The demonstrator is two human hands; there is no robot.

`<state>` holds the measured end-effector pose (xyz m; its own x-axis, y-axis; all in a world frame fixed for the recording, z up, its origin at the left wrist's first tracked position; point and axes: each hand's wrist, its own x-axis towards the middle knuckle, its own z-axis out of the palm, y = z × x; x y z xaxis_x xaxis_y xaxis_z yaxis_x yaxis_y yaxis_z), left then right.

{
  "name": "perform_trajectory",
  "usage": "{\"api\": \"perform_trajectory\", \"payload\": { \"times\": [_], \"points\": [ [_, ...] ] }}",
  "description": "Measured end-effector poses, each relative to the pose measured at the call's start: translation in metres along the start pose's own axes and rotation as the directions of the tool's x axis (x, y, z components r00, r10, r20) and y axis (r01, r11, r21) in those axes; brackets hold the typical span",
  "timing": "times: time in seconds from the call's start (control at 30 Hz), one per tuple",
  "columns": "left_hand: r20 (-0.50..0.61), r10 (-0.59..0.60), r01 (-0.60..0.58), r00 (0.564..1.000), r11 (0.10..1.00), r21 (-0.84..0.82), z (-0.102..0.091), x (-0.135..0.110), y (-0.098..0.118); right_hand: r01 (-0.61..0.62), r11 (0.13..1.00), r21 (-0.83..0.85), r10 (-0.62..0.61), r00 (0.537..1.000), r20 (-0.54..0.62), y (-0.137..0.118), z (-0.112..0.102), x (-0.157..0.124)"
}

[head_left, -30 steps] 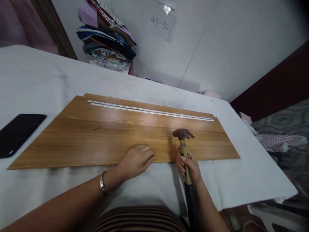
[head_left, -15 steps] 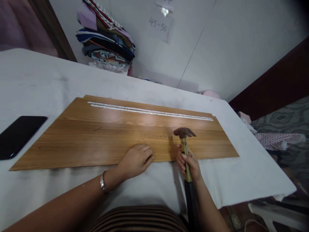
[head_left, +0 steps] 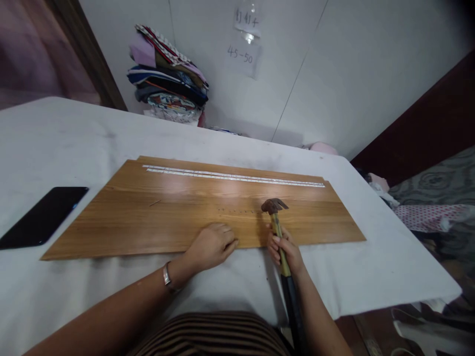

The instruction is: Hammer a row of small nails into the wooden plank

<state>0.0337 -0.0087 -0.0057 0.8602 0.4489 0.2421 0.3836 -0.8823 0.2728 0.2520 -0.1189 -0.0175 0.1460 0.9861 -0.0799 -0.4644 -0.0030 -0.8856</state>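
Observation:
A claw hammer (head_left: 276, 227) with a rusty head, yellowish shaft and black grip is in my right hand (head_left: 285, 249), whose fingers wrap round the shaft. Its head hangs over the wooden board (head_left: 315, 217), by the right end of a short row of small nails (head_left: 241, 211). My left hand (head_left: 213, 246) rests on the board's near edge, left of that row. Its fingers are curled and pressed together; whatever may be under them is hidden. A single loose nail (head_left: 155, 202) lies farther left on the board.
Two printed measuring strips (head_left: 230, 177) run along the board's far side. A black phone (head_left: 40, 217) lies left of the board on the white-covered table (head_left: 96, 143). Folded clothes (head_left: 170, 79) are stacked against the wall behind. Handwritten paper (head_left: 243, 57) hangs on the wall.
The whole view has shifted, so wall and board sit lower in the picture. The hammer head has moved slightly left. My left hand stays on the board's near edge.

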Motion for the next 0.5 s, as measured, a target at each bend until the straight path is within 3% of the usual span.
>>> {"api": "perform_trajectory", "payload": {
  "times": [0.13,0.5],
  "points": [
    [-0.001,-0.009,0.009,1.0,1.0,0.029,0.0022,-0.0003,-0.0007,-0.04,0.999,-0.02,0.04,0.999,-0.015,0.0025,-0.0028,0.0012],
    [-0.021,-0.032,0.032,0.999,0.999,0.004,0.0049,-0.0015,-0.0013,0.04,0.998,0.041,-0.037,0.998,-0.054,-0.0008,-0.0046,0.0013]
  ]
}}
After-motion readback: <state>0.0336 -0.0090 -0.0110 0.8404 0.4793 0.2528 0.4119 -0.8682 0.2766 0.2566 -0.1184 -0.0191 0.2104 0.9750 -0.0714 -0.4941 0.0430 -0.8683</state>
